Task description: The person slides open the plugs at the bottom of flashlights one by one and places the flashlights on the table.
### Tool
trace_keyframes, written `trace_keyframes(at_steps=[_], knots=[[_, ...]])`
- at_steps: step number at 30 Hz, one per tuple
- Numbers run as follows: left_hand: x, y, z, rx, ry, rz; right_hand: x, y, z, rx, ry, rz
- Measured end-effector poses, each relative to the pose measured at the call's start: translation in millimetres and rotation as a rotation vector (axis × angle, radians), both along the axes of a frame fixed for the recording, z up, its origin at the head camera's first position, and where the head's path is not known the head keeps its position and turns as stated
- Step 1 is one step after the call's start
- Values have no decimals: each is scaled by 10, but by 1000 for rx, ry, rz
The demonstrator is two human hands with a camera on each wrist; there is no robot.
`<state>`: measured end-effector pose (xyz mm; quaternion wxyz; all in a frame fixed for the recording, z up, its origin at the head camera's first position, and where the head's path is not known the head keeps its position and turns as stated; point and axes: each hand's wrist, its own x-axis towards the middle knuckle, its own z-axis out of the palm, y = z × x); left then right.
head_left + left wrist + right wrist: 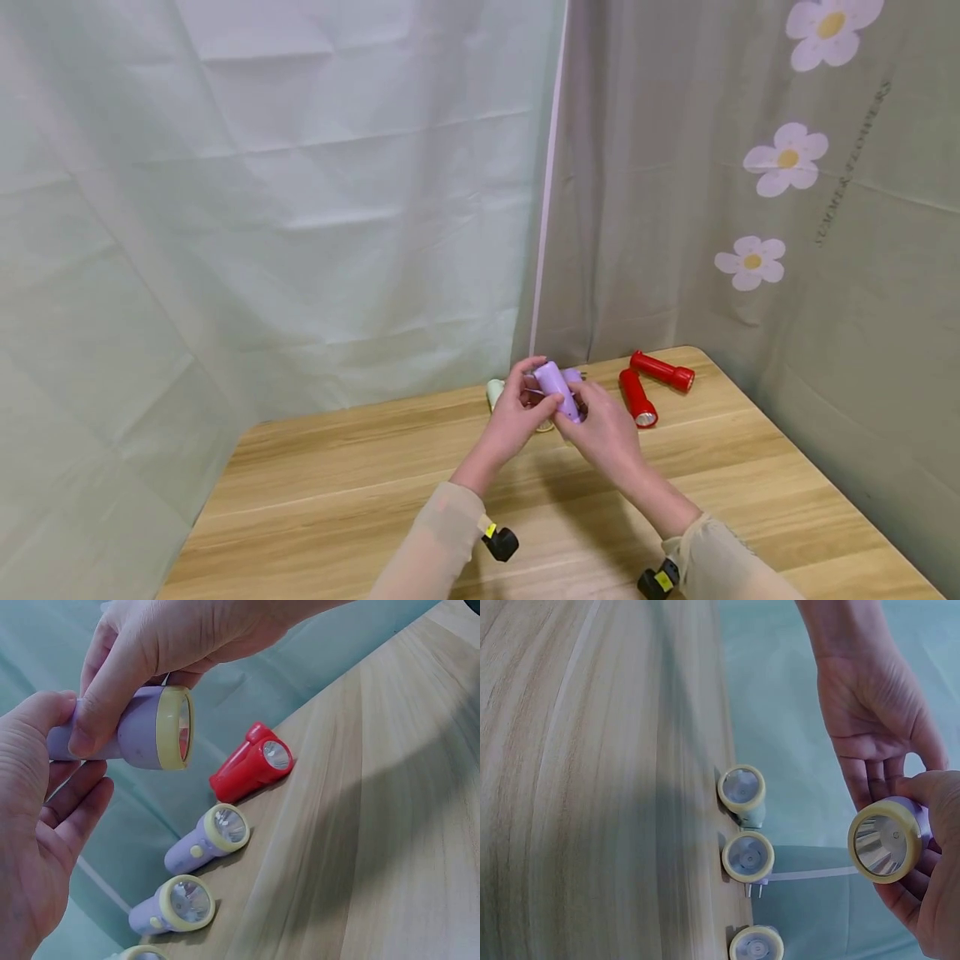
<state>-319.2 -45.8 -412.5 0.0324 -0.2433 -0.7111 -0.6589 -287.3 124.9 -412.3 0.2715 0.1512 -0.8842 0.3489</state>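
Both hands hold one purple flashlight (553, 385) above the back of the table. Its pale yellow rim and clear lens show in the right wrist view, on the flashlight's head (885, 840). My left hand (513, 417) pinches the tail end between thumb and fingers. My right hand (606, 429) grips the body nearer the lens. Behind the hands, a pale green flashlight (495, 392) and a purple flashlight with plug prongs (572, 375) lie partly hidden. Another purple flashlight (172, 904) appears in the left wrist view.
Two red flashlights (637, 400) lie to the right of the hands, near the table's back edge. The wooden table (337, 483) extends left and forward. Curtains (375, 208) hang behind it, with flower prints on the right.
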Motion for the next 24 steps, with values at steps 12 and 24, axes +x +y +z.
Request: trace_keyframes(at_steps=[12, 24], knots=[[3, -35, -9, -25, -35, 8, 34, -38, -7, -6, 17, -15], [-13, -63, -15, -21, -51, -9, 40, -61, -21, -15, -5, -4]])
